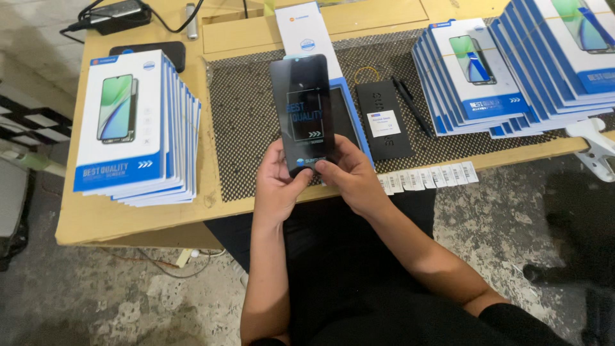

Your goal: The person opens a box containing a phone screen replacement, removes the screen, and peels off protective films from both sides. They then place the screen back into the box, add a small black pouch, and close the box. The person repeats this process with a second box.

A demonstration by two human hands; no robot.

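We list a black glossy screen panel (pixel 302 112) with pale blue print; white boxes with blue bands, stacked left (pixel 131 128) and right (pixel 474 74); a black mesh mat (pixel 246 122) speckled with pale dots; a tan wooden table (pixel 122 221); a black sleeve (pixel 384 118) bearing a white label; white barcode stickers (pixel 428 177); mottled grey floor (pixel 474 224).

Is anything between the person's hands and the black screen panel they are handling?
Nothing visible. The left hand and right hand both hold the lower end of the black screen panel directly, thumbs on its front, above the mesh mat. The open box lies behind it, not in between.
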